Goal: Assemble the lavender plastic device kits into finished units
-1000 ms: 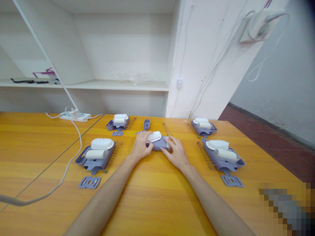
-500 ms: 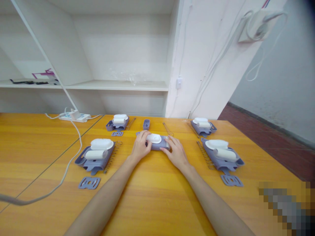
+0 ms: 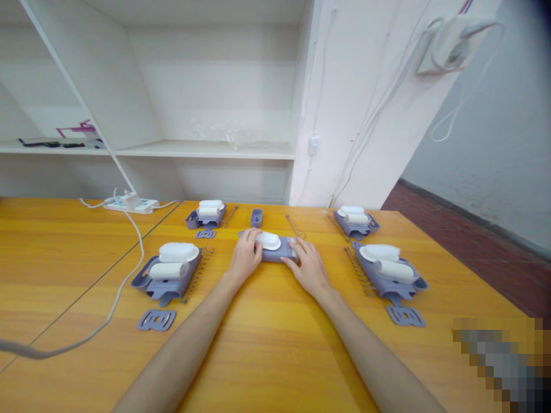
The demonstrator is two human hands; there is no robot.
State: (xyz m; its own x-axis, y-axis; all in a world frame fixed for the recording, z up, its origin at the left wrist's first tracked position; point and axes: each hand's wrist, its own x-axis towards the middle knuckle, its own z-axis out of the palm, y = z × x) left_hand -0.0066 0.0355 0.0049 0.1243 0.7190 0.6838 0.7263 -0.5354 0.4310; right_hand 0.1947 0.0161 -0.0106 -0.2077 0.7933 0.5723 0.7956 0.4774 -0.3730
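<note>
A grey-purple plastic holder lies at the middle of the table, with a white oval ribbed piece on top of it. My left hand is closed around the left end of the white oval piece, its thumb on the near side. The right end of the holder sits between the thumb and fingers of my right hand. A whitish part shows by those fingertips, partly covered. Behind are a small grey-purple cup and a thin metal spring.
Similar sets surround the hands: holders at near left, near right, far left and far right, with white rolls, springs and flat slotted plates. A white cable crosses the table's left side from a power strip.
My left hand and the white oval piece have shifted slightly left, leaving more of the holder's top showing on the right. My right hand stays almost in place.
</note>
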